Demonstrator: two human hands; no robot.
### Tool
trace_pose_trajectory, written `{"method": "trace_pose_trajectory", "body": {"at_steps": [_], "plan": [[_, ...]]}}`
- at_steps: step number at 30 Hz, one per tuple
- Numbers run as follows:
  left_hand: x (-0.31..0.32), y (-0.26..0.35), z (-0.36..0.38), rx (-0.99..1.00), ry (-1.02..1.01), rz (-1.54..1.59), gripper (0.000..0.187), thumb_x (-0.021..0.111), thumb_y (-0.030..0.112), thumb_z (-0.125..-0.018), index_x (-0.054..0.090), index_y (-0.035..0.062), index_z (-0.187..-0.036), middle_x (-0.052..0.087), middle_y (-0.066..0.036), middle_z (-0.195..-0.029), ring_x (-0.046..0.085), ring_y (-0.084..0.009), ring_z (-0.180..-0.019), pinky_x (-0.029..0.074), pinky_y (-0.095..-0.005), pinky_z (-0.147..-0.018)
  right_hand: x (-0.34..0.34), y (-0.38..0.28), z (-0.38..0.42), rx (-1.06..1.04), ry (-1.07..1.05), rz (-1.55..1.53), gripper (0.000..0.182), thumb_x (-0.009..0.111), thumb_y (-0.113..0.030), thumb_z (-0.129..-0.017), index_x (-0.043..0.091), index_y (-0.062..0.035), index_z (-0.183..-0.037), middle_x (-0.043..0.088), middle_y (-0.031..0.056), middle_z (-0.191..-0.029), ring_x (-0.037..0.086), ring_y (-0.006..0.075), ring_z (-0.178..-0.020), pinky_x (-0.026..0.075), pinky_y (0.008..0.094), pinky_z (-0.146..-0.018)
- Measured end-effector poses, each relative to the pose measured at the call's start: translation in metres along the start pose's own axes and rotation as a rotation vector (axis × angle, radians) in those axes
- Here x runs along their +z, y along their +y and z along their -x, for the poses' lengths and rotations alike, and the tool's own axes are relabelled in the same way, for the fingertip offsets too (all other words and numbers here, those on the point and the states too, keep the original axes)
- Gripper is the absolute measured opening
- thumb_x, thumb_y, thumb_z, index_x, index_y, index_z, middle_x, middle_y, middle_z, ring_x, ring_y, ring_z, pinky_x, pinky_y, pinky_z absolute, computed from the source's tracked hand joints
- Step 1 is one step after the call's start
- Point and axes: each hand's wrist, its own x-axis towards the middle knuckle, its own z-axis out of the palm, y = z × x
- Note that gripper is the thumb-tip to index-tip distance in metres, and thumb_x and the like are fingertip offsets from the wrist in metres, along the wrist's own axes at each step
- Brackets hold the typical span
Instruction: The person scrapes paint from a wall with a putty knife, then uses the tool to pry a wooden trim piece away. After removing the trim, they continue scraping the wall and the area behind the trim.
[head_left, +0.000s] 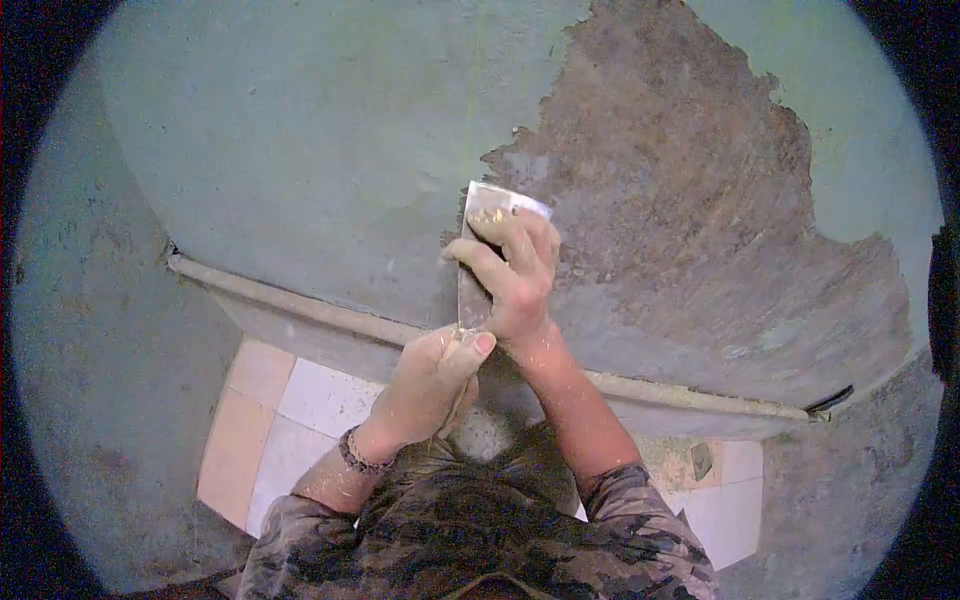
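Note:
A wide, flat metal scraper (480, 197) points up against the wall, its blade dusty and marked with pale bits. Low down, my left hand (425, 375) is closed round its handle end, thumb on top; the handle itself is mostly hidden. My right hand (522, 280) grips the blade higher up, fingers bent over its face. Green paint (300, 140) covers the wall left of the blade. To the right spreads a ragged brown patch (680, 180) where the paint is gone. Dust and small flakes cling to both hands and forearms.
A pale narrow ledge (300, 306) crosses the wall's lower part behind my arms. Below lie light floor tiles (262, 440) strewn with crumbs, plus a dark flat fragment (702, 461) at right. A black strip (830, 399) sticks out at the ledge's right end.

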Motion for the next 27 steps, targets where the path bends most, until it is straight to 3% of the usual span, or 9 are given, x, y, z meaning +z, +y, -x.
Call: {"method": "trace_pose_trajectory", "body": {"at_steps": [6, 10, 16, 18, 20, 22, 23, 26, 27], "plan": [[-0.003, 0.028, -0.004, -0.145, -0.041, 0.182, 0.036, 0.052, 0.034, -0.098, 0.051, 0.0049, -0.077, 0.046, 0.003, -0.05, 0.041, -0.0068, -0.038, 0.03, -0.0248, -0.035, 0.0, 0.008, -0.032, -0.106, 0.05, 0.025, 0.019, 0.069, -0.022, -0.062, 0.07, -0.0133, -0.079, 0.063, 0.0056, -0.097, 0.057, 0.0275, -0.094, 0.04, 0.0391, -0.085], [0.002, -0.016, 0.006, 0.009, 0.003, 0.051, 0.036, 0.052, 0.033, -0.099, 0.049, 0.0045, -0.076, 0.046, 0.001, -0.047, 0.039, -0.0076, -0.033, 0.029, -0.0239, -0.033, 0.005, 0.001, 0.016, -0.017, 0.006, -0.001, 0.018, 0.068, -0.022, -0.064, 0.07, -0.0134, -0.08, 0.063, 0.0052, -0.099, 0.056, 0.0275, -0.096, 0.04, 0.0393, -0.086], [-0.007, 0.016, -0.007, -0.064, -0.072, 0.14, 0.042, 0.049, 0.037, -0.099, 0.046, 0.0051, -0.073, 0.042, 0.0, -0.043, 0.038, -0.0099, -0.031, 0.028, -0.0248, -0.031, 0.002, 0.001, -0.027, -0.042, 0.078, 0.022, 0.017, 0.067, -0.024, -0.065, 0.071, -0.0126, -0.077, 0.064, 0.006, -0.1, 0.056, 0.0266, -0.099, 0.04, 0.0393, -0.091], [-0.007, -0.011, 0.001, 0.133, -0.016, -0.102, 0.043, 0.049, 0.038, -0.099, 0.047, 0.0056, -0.072, 0.043, 0.0, -0.044, 0.039, -0.0095, -0.032, 0.029, -0.0248, -0.032, 0.004, -0.003, 0.005, 0.014, 0.001, 0.021, 0.017, 0.066, -0.024, -0.066, 0.07, -0.012, -0.078, 0.063, 0.0076, -0.1, 0.056, 0.0273, -0.1, 0.04, 0.0395, -0.091], [-0.01, -0.021, 0.002, 0.032, -0.069, 0.025, 0.04, 0.051, 0.036, -0.099, 0.048, 0.0061, -0.073, 0.045, 0.001, -0.047, 0.039, -0.0084, -0.034, 0.029, -0.0245, -0.032, 0.009, -0.003, 0.017, 0.022, -0.006, 0.048, 0.018, 0.066, -0.025, -0.067, 0.07, -0.0112, -0.078, 0.063, 0.0081, -0.099, 0.057, 0.0277, -0.099, 0.04, 0.0391, -0.09], [-0.013, -0.04, -0.008, 0.42, -0.008, -0.292, 0.035, 0.052, 0.033, -0.098, 0.049, 0.006, -0.077, 0.046, 0.002, -0.049, 0.039, -0.0074, -0.034, 0.027, -0.0244, -0.032, 0.009, 0.0, 0.003, -0.027, 0.058, 0.077, 0.019, 0.066, -0.026, -0.067, 0.07, -0.0113, -0.078, 0.062, 0.0072, -0.098, 0.057, 0.0279, -0.098, 0.04, 0.0384, -0.09], [-0.009, 0.02, -0.001, -0.175, -0.058, 0.189, 0.032, 0.053, 0.031, -0.098, 0.05, 0.0066, -0.077, 0.046, 0.003, -0.05, 0.039, -0.0057, -0.037, 0.027, -0.0239, -0.034, 0.006, 0.0, -0.016, -0.04, 0.071, 0.073, 0.018, 0.067, -0.025, -0.066, 0.07, -0.0117, -0.078, 0.062, 0.007, -0.098, 0.057, 0.0282, -0.097, 0.04, 0.0385, -0.09], [-0.01, 0.031, -0.006, -0.13, -0.065, 0.161, 0.034, 0.054, 0.032, -0.098, 0.051, 0.0075, -0.075, 0.045, 0.003, -0.051, 0.039, -0.0048, -0.04, 0.027, -0.0234, -0.037, 0.004, 0.0, -0.024, -0.011, 0.055, 0.039, 0.015, 0.065, -0.023, -0.07, 0.068, -0.0117, -0.08, 0.063, 0.0098, -0.106, 0.055, 0.0316, -0.105, 0.04, 0.0438, -0.09], [-0.009, 0.024, -0.006, -0.118, -0.067, 0.161, 0.034, 0.054, 0.032, -0.098, 0.051, 0.0075, -0.075, 0.045, 0.003, -0.051, 0.039, -0.0048, -0.04, 0.027, -0.0234, -0.037, 0.006, 0.001, -0.018, -0.045, 0.11, 0.085, 0.018, 0.068, -0.024, -0.065, 0.07, -0.0113, -0.078, 0.063, 0.0072, -0.096, 0.057, 0.028, -0.094, 0.041, 0.0389, -0.089]]}}
